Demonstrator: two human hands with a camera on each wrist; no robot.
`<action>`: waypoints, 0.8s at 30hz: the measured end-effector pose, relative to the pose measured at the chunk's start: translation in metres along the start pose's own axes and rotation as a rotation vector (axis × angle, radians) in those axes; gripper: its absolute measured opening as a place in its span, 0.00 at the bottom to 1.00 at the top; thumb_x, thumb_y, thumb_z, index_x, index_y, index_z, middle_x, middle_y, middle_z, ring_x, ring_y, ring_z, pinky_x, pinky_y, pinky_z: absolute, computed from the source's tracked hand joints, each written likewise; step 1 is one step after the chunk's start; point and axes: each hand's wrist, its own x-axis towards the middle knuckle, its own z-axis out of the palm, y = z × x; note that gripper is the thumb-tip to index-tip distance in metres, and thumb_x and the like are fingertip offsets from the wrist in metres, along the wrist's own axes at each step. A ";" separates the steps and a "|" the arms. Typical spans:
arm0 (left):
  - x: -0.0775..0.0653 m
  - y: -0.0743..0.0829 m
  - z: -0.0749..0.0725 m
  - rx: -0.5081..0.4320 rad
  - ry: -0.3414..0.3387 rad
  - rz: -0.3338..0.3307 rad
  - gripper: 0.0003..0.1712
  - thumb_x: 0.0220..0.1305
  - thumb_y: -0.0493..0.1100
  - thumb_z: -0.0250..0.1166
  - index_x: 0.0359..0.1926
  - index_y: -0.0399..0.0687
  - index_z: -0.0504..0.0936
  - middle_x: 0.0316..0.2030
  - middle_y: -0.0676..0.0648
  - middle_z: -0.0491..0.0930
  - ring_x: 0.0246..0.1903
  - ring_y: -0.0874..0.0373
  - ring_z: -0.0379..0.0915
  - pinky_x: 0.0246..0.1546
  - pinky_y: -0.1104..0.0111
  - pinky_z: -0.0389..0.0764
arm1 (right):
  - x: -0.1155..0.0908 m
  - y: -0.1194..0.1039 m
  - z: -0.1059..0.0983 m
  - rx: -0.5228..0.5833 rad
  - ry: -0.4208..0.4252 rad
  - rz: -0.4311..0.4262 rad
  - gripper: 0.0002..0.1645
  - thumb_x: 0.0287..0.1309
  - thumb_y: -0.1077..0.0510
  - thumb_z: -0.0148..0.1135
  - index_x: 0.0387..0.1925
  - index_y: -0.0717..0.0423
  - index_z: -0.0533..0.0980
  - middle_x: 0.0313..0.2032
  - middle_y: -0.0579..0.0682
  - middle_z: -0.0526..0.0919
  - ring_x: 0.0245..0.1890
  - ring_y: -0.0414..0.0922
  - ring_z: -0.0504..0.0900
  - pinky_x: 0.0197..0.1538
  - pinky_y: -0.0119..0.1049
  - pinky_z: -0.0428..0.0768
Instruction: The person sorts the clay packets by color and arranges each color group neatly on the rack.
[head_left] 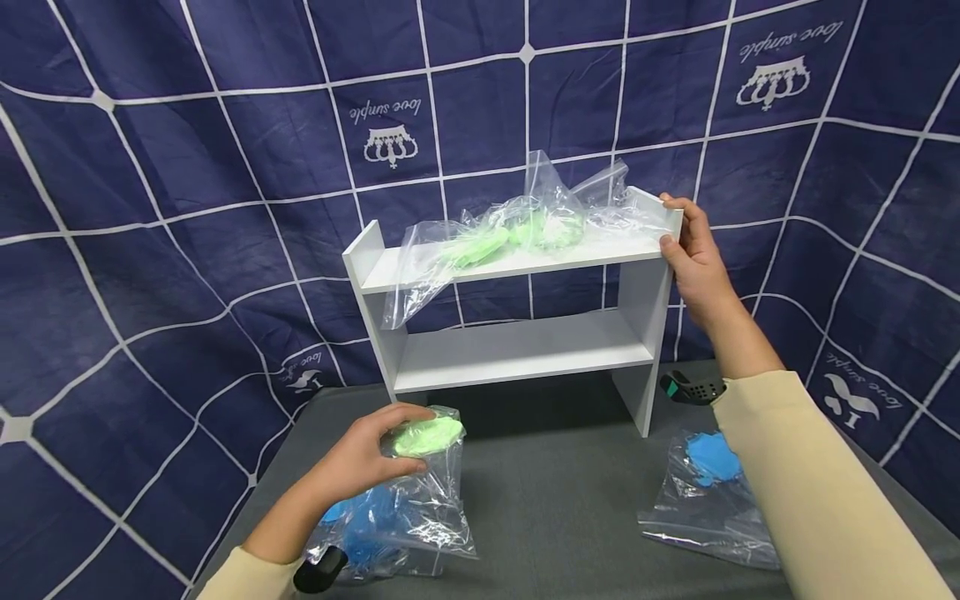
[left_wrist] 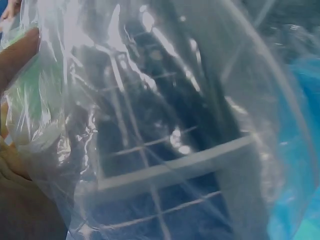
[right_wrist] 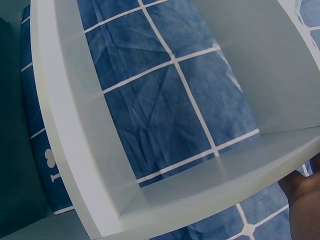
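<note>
Sleeves of cream cloth [head_left: 825, 475] come nearest, with a black wristband [head_left: 321, 571] at the left cuff. Just past that cuff, a clear plastic bag of bright blue, soft-looking filling [head_left: 371, 533] lies on the dark grey tabletop [head_left: 555, 508]; a clear plastic bag with a flat blue lump [head_left: 711, 458] lies at the right, partly hidden by the forearm.

A little farther, the left hand [head_left: 367, 454] pinches a crinkled clear plastic bag with a pale green lump [head_left: 429, 437] between thumb and fingers, before the shelf's left end (whether its loose lower part rests on the blue bag, I cannot tell). The step in hand looks like lifting this bag toward the shelf; the next move would call for raising it past the top board's front edge without dragging the film. Its lump is at the far end, lying nearly crosswise with the right end tipped slightly up, while the bag's long axis runs back toward the person, zip edge nearest.

Beyond stands a white two-tier shelf [head_left: 525, 350]. The right hand [head_left: 701, 267], well apart from the left, grips its right side panel near the top, likely steadying it. Clear bags of pale green filling [head_left: 510, 237] lie along the top board; behind hangs navy cloth with white grid lines [head_left: 262, 150].
</note>
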 end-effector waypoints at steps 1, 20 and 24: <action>0.002 0.004 -0.003 -0.003 -0.004 0.005 0.35 0.51 0.45 0.79 0.61 0.64 0.78 0.60 0.55 0.78 0.50 0.61 0.77 0.49 0.67 0.80 | 0.000 -0.001 0.000 0.002 0.000 0.000 0.26 0.73 0.69 0.43 0.65 0.43 0.65 0.79 0.50 0.52 0.72 0.42 0.58 0.59 0.24 0.64; 0.040 0.107 -0.083 -0.033 0.177 0.116 0.38 0.51 0.41 0.79 0.63 0.60 0.76 0.51 0.51 0.80 0.34 0.59 0.74 0.30 0.72 0.78 | -0.001 -0.002 0.002 0.018 0.007 -0.003 0.26 0.73 0.70 0.42 0.64 0.43 0.65 0.79 0.51 0.52 0.73 0.44 0.58 0.58 0.24 0.65; 0.054 0.116 -0.099 0.036 0.290 0.106 0.37 0.52 0.41 0.78 0.64 0.58 0.76 0.47 0.49 0.81 0.31 0.61 0.73 0.29 0.74 0.75 | -0.001 -0.003 0.003 0.010 0.005 0.001 0.27 0.73 0.70 0.42 0.65 0.43 0.65 0.79 0.51 0.52 0.74 0.44 0.57 0.59 0.23 0.65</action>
